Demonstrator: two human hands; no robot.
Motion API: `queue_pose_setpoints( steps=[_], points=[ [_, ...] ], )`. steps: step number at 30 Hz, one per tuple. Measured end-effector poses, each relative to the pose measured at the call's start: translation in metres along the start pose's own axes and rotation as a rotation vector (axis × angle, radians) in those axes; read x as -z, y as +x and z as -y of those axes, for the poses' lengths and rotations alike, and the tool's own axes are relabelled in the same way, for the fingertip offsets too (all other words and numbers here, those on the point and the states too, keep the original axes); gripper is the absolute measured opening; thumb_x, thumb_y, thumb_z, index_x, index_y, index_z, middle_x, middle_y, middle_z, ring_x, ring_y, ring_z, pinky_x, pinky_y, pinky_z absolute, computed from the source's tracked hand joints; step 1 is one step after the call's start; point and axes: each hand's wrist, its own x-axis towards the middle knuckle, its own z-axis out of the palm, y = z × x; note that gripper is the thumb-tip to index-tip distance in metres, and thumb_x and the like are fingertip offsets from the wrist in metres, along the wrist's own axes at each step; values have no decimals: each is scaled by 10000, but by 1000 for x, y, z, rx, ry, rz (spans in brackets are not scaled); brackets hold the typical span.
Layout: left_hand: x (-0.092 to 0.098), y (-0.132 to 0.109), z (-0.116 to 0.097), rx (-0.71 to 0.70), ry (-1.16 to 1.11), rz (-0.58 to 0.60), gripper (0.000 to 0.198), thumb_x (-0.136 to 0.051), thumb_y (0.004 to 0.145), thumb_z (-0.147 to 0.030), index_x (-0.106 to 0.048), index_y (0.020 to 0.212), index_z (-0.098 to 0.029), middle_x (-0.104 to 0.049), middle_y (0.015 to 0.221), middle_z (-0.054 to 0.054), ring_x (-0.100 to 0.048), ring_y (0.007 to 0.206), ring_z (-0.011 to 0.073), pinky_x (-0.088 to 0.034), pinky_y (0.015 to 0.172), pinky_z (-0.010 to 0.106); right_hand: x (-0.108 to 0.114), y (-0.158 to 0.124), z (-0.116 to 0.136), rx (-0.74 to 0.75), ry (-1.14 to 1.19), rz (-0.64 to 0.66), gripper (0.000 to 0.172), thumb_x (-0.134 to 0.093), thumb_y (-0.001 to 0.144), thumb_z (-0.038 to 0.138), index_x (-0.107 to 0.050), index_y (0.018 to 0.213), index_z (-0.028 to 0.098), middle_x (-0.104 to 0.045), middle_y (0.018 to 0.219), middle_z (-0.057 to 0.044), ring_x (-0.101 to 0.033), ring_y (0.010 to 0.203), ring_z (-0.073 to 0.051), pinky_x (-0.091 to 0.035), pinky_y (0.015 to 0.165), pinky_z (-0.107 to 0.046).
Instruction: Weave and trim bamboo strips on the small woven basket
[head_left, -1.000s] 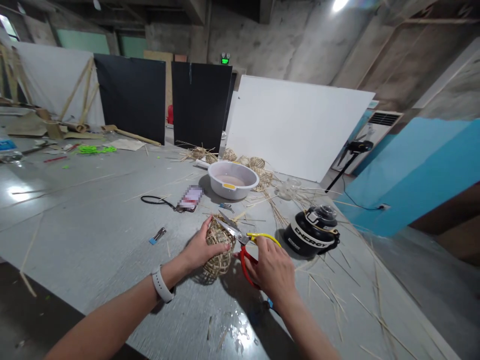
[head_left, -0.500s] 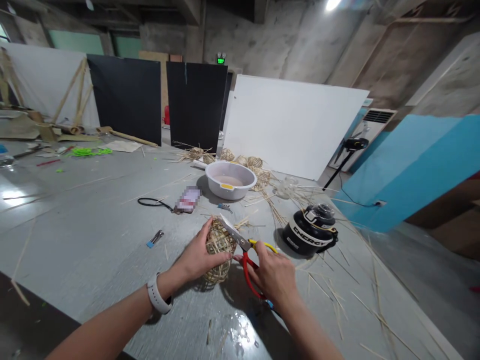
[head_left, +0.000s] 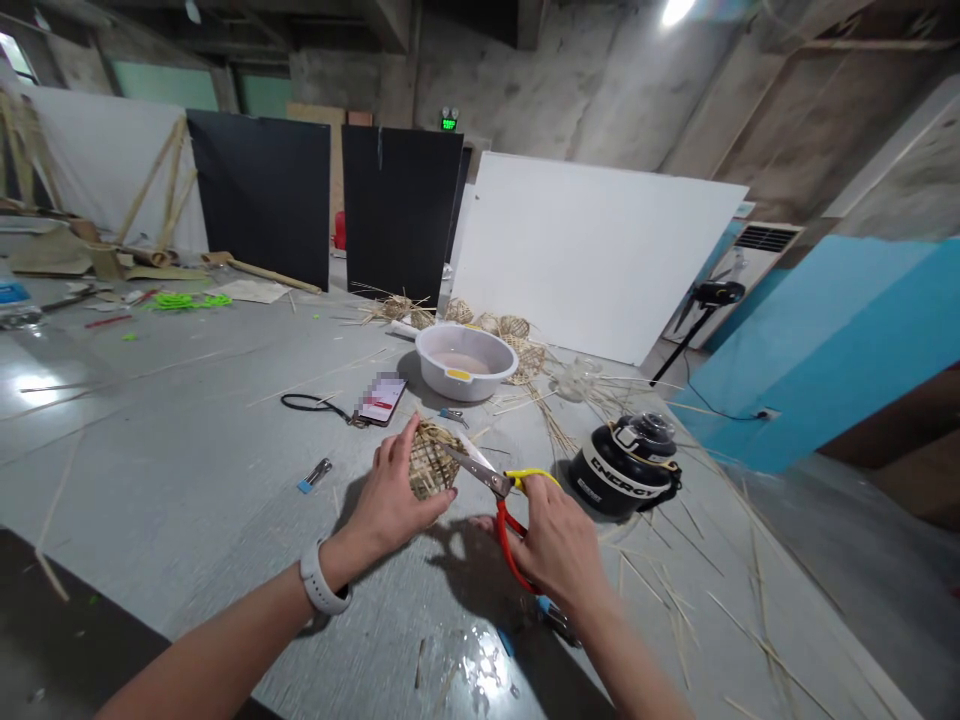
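My left hand (head_left: 396, 495), with a white watch band on its wrist, is closed around a small woven bamboo ball (head_left: 433, 462). Part of the ball is hidden behind my fingers and thumb. In my right hand (head_left: 561, 540) is a pair of scissors (head_left: 480, 472) with one red and one yellow handle. Their blades are parted and point left, with the tips at the upper right side of the ball. Whether a strip lies between the blades I cannot tell.
Beyond my hands stand a white basin (head_left: 465, 375) with water and several woven balls (head_left: 525, 358). A black jug (head_left: 622, 465) is at the right, among loose bamboo strips (head_left: 667, 580). A phone (head_left: 381, 398) and clips (head_left: 315, 475) lie to the left.
The ball has been turned and raised slightly in my left hand, so a different side shows. The scissors' blades have opened wider, and my right hand has shifted slightly to the right.
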Motion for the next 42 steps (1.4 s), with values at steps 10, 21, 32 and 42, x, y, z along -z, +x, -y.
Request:
queue_pose_setpoints(
  steps=[10,21,32,42],
  points=[
    [-12,-2,-8,372,-740,-71,1043,-834,638,-317,-226,1482,-243,-573,1216,114,-560,1189,273,-475,981,411,-6,-2,1,-27,-1,-49,341,-445,930,513,-505,906,179,-635,795,-92,-614,733,-258,-421,673,-338],
    [-17,2,4,375,-819,29,649,-906,542,-321,-537,1061,-192,-654,1045,47,-641,963,206,-515,862,335,-3,-1,-5,-7,88,59,317,-495,915,465,-524,964,153,-648,892,-113,-621,845,-267,-467,736,-347],
    [-19,-3,1,334,-759,129,572,-875,600,-318,-488,1003,-191,-679,909,2,-656,843,166,-515,775,288,3,-1,-2,-72,122,234,394,-428,937,552,-512,875,172,-680,759,-84,-667,701,-243,-417,651,-313],
    [-20,-5,0,378,-787,149,561,-884,592,-306,-510,991,-185,-690,914,6,-657,832,159,-521,775,286,0,-6,1,-122,29,343,444,-352,989,537,-564,903,156,-721,661,-107,-702,594,-252,-249,510,-297]
  ],
)
